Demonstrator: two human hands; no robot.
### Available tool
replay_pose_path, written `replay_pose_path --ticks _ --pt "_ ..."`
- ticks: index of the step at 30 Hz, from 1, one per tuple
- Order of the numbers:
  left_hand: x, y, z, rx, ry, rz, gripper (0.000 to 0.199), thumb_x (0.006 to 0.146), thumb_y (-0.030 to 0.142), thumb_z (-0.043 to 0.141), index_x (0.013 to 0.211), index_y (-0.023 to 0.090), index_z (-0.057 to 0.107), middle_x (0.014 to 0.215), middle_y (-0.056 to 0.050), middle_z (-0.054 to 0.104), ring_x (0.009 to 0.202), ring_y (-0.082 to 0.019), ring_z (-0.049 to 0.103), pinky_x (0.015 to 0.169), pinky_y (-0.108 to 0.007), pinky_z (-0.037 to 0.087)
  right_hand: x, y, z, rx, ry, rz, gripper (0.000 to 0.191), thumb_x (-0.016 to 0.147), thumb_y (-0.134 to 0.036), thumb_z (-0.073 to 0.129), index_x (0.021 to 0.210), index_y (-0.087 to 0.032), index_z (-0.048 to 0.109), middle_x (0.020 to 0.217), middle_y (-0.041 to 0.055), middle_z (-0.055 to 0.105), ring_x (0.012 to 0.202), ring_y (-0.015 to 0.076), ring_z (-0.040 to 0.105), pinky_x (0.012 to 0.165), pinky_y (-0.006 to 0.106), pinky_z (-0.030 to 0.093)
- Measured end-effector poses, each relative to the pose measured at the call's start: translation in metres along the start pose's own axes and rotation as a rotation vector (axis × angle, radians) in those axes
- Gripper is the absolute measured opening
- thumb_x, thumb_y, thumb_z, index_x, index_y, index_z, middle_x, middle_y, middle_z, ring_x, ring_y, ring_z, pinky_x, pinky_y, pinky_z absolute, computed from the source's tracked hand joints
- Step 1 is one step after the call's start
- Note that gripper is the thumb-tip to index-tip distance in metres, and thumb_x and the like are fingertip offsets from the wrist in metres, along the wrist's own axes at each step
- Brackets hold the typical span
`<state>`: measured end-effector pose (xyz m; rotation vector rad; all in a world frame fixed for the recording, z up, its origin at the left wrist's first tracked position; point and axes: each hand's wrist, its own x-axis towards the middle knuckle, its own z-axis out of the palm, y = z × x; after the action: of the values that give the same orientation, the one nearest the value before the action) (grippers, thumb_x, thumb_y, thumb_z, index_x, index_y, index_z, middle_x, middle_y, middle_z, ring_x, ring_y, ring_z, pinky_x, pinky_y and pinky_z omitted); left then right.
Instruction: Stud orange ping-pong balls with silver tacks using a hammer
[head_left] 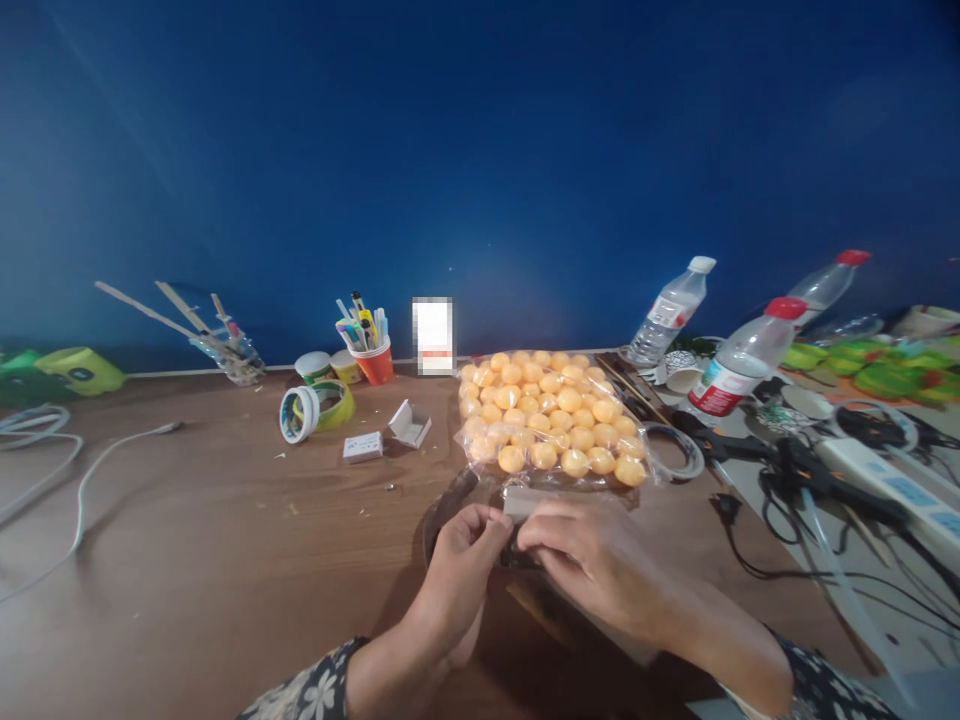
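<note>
My left hand (465, 560) is closed in a pinch, thumb against forefinger, low in the middle of the head view. Close beside it on the right, my right hand (592, 560) bends its fingers inward and is closed too. A pale flat piece (520, 500) shows between the fingertips of both hands; what exactly each hand grips is hidden. Under and behind the hands lies a dark object (442, 505), mostly covered, its kind unclear. Just beyond is a clear plastic bag of orange balls (555, 410).
A small white box (363, 447), an opened white box (409, 425), tape rolls (298, 414) and an orange cup of pens (372, 362) stand left of the bag. At right are bottles (739, 365), a glue gun (795, 465), cables and a power strip (892, 490). A white cable (81, 500) lies left.
</note>
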<state>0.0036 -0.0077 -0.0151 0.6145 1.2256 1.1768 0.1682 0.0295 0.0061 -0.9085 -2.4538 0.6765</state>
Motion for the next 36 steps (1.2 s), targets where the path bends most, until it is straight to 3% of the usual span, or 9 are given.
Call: replay_pose_path --ticks 5,10,14,16,22,27,32,36 --pt "-0.007 -0.004 -0.001 0.076 0.000 0.008 0.028 0.070 0.039 0.072 0.068 0.016 0.056 0.063 0.002 0.050 0.066 -0.012 0.040 0.064 -0.023 0.035 -0.009 -0.005 -0.005 0.102 -0.139 0.015 0.023 0.084 -0.006 0.053 0.089 -0.023 0.067 0.086 0.0002 0.068 0.078 0.0144 0.062 0.072 0.025 0.043" --pt "-0.012 -0.015 -0.010 0.146 -0.027 -0.041 0.033 0.068 0.045 0.073 0.067 0.016 0.056 0.061 0.004 0.049 0.060 -0.010 0.038 0.056 -0.021 0.032 -0.024 -0.010 -0.012 0.435 -0.172 0.200 0.004 0.079 -0.023 0.071 0.078 -0.022 0.067 0.078 -0.0011 0.065 0.070 0.0129 0.057 0.065 0.024 0.042" --pt "-0.013 -0.012 -0.028 0.134 -0.032 -0.051 0.035 0.065 0.047 0.076 0.067 0.016 0.059 0.060 0.003 0.053 0.058 -0.010 0.042 0.055 -0.020 0.034 -0.022 0.001 -0.017 0.819 -0.083 0.306 0.020 0.081 -0.038 0.068 0.073 -0.019 0.062 0.066 -0.0021 0.060 0.059 0.0109 0.050 0.056 0.023 0.039" --pt "-0.012 0.000 -0.040 0.107 -0.007 -0.057 0.035 0.064 0.046 0.078 0.067 0.016 0.060 0.063 0.002 0.057 0.059 -0.010 0.046 0.055 -0.020 0.037 -0.015 0.015 -0.016 0.875 0.005 0.333 0.023 0.082 -0.041 0.066 0.074 -0.019 0.061 0.063 -0.0026 0.058 0.057 0.0102 0.049 0.055 0.023 0.039" --pt "0.018 0.044 -0.093 0.224 0.270 0.162 0.035 0.059 0.045 0.079 0.074 0.016 0.065 0.070 0.000 0.064 0.067 -0.015 0.055 0.061 -0.023 0.043 0.006 0.060 0.007 0.517 0.173 0.383 0.014 0.080 -0.033 0.066 0.081 -0.019 0.067 0.072 0.0005 0.065 0.067 0.0150 0.058 0.064 0.027 0.045" --pt "0.047 0.047 -0.135 0.640 0.481 0.299 0.031 0.065 0.046 0.070 0.071 0.016 0.069 0.062 -0.001 0.063 0.061 -0.017 0.053 0.058 -0.026 0.039 0.014 0.067 0.029 0.171 0.218 0.388 0.030 0.072 -0.024 0.075 0.101 -0.019 0.067 0.093 0.0061 0.071 0.078 0.0203 0.064 0.074 0.034 0.051" --pt "0.048 0.043 -0.140 0.952 0.494 0.333 0.028 0.068 0.045 0.065 0.061 0.018 0.068 0.052 -0.001 0.060 0.058 -0.020 0.054 0.058 -0.027 0.038 0.017 0.060 0.042 -0.027 0.209 0.289 0.044 0.065 -0.025 0.083 0.104 -0.019 0.065 0.102 0.0076 0.069 0.095 0.0245 0.064 0.084 0.037 0.049" --pt "0.047 0.044 -0.137 0.951 0.504 0.317 0.023 0.066 0.041 0.067 0.061 0.019 0.070 0.056 -0.004 0.067 0.063 -0.024 0.060 0.060 -0.027 0.041 0.017 0.060 0.051 -0.046 0.249 0.251 0.040 0.067 -0.020 0.081 0.102 -0.019 0.063 0.101 0.0074 0.067 0.095 0.0243 0.063 0.085 0.038 0.049"
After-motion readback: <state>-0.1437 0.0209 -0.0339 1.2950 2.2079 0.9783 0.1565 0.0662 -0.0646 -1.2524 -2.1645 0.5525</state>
